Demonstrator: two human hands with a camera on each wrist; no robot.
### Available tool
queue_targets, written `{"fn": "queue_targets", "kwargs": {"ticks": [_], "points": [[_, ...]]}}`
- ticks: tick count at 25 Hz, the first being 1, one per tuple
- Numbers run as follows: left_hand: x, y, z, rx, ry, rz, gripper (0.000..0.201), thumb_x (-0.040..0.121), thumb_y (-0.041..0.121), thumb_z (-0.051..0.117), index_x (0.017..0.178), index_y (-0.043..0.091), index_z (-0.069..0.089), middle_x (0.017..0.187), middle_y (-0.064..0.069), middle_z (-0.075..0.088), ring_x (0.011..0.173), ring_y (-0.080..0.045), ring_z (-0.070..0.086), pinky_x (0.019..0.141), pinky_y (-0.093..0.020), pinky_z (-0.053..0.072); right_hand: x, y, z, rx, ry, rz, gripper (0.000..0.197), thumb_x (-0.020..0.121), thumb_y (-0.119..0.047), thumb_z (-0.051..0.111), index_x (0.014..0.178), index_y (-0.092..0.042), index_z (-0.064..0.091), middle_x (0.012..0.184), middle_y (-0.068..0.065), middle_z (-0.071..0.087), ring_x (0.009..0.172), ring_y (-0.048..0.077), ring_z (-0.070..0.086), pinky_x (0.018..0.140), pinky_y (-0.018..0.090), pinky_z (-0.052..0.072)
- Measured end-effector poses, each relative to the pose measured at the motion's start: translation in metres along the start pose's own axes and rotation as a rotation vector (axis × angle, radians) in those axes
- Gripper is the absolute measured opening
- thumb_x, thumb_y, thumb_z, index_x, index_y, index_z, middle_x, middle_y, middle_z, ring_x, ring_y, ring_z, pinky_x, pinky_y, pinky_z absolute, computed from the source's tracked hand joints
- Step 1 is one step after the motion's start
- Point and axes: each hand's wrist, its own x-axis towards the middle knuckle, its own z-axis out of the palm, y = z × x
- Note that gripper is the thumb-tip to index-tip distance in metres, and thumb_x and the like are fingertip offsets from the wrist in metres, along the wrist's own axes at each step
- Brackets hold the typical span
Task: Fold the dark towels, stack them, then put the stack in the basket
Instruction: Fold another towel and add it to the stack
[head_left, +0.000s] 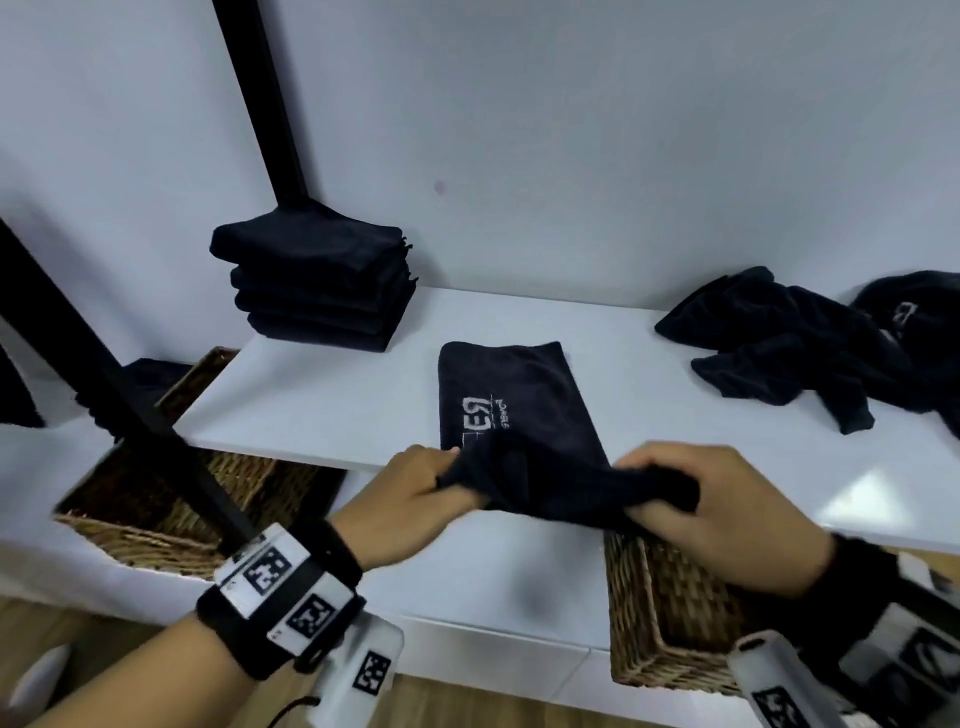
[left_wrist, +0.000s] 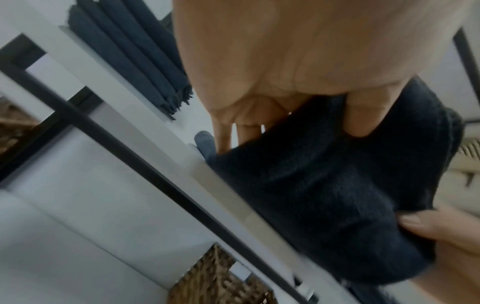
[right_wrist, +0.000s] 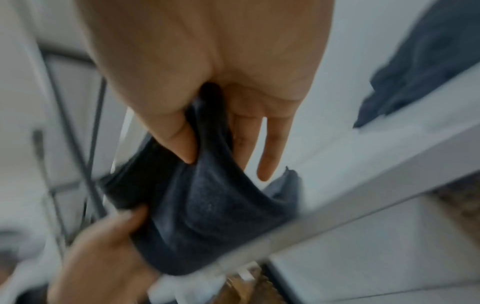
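A dark towel (head_left: 506, 395) with pale lettering lies lengthwise on the white shelf (head_left: 322, 405), its near end lifted off the front edge. My left hand (head_left: 431, 491) pinches the near-left corner and my right hand (head_left: 685, 493) grips the near-right corner, the cloth bunched between them. In the left wrist view the thumb presses into the towel (left_wrist: 324, 195); the right wrist view shows thumb and fingers clamped on the towel (right_wrist: 207, 205). A stack of folded dark towels (head_left: 317, 286) stands at the shelf's back left. A wicker basket (head_left: 145, 499) sits below left.
A heap of unfolded dark towels (head_left: 789, 353) lies at the back right of the shelf. A second wicker basket (head_left: 670, 618) sits under the shelf at the right. A black frame post (head_left: 104, 364) slants across the left, another (head_left: 260, 98) rises behind the stack.
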Motion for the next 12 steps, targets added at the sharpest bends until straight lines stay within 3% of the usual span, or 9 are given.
{"fn": "queue_targets", "kwargs": {"ticks": [2, 3, 5, 6, 8, 10, 12], "points": [[0.011, 0.008, -0.014, -0.25, 0.132, -0.049, 0.027, 0.081, 0.036, 0.062, 0.065, 0.015, 0.059, 0.062, 0.009, 0.056, 0.06, -0.007, 0.052, 0.061, -0.024, 0.041, 0.034, -0.01, -0.005, 0.269, 0.152, 0.068, 0.016, 0.082, -0.003, 0.071, 0.093, -0.015, 0.072, 0.086, 0.003, 0.074, 0.081, 0.01, 0.068, 0.075, 0.022, 0.052], [0.024, 0.01, -0.022, -0.308, 0.244, -0.064, 0.018, 0.088, 0.028, 0.062, 0.075, 0.016, 0.066, 0.071, 0.012, 0.066, 0.068, -0.003, 0.061, 0.064, -0.02, 0.047, 0.059, -0.01, -0.004, 0.445, 0.197, 0.149, 0.014, 0.085, -0.004, 0.069, 0.098, -0.01, 0.071, 0.092, 0.008, 0.074, 0.085, 0.016, 0.069, 0.078, 0.028, 0.055], [0.059, 0.008, -0.037, -0.301, 0.423, -0.125, 0.018, 0.095, 0.029, 0.056, 0.102, 0.016, 0.067, 0.098, 0.007, 0.073, 0.094, -0.008, 0.068, 0.081, -0.024, 0.054, 0.117, 0.005, 0.002, 0.698, 0.225, 0.344, 0.014, 0.09, -0.009, 0.064, 0.103, -0.006, 0.068, 0.102, 0.015, 0.073, 0.089, 0.025, 0.07, 0.081, 0.038, 0.058], [0.078, 0.003, -0.042, -0.214, 0.454, -0.19, 0.027, 0.096, 0.035, 0.053, 0.109, 0.014, 0.063, 0.107, 0.001, 0.07, 0.102, -0.015, 0.066, 0.087, -0.03, 0.053, 0.143, 0.015, 0.006, 0.7, 0.224, 0.43, 0.012, 0.091, -0.012, 0.063, 0.1, -0.007, 0.068, 0.105, 0.016, 0.072, 0.089, 0.028, 0.07, 0.082, 0.041, 0.058], [0.105, -0.008, -0.045, 0.099, 0.401, -0.38, 0.042, 0.098, 0.043, 0.045, 0.117, 0.006, 0.05, 0.117, -0.01, 0.061, 0.109, -0.027, 0.059, 0.091, -0.036, 0.047, 0.179, 0.038, 0.02, 0.473, 0.183, 0.552, 0.016, 0.091, -0.016, 0.06, 0.096, -0.004, 0.069, 0.108, 0.019, 0.07, 0.091, 0.031, 0.068, 0.085, 0.038, 0.056], [0.121, -0.016, -0.039, 0.34, 0.305, -0.498, 0.048, 0.1, 0.042, 0.037, 0.126, 0.002, 0.04, 0.125, -0.019, 0.056, 0.114, -0.035, 0.054, 0.088, -0.037, 0.041, 0.194, 0.058, 0.032, 0.187, 0.127, 0.626, 0.026, 0.09, -0.019, 0.059, 0.101, 0.003, 0.069, 0.107, 0.019, 0.069, 0.091, 0.03, 0.066, 0.081, 0.033, 0.051], [0.128, -0.017, -0.033, 0.439, 0.279, -0.523, 0.046, 0.101, 0.04, 0.035, 0.129, 0.003, 0.034, 0.125, -0.02, 0.055, 0.112, -0.038, 0.055, 0.083, -0.038, 0.039, 0.198, 0.065, 0.033, 0.041, 0.092, 0.635, 0.031, 0.089, -0.023, 0.058, 0.102, 0.004, 0.068, 0.105, 0.018, 0.069, 0.092, 0.031, 0.065, 0.074, 0.031, 0.048]]}}
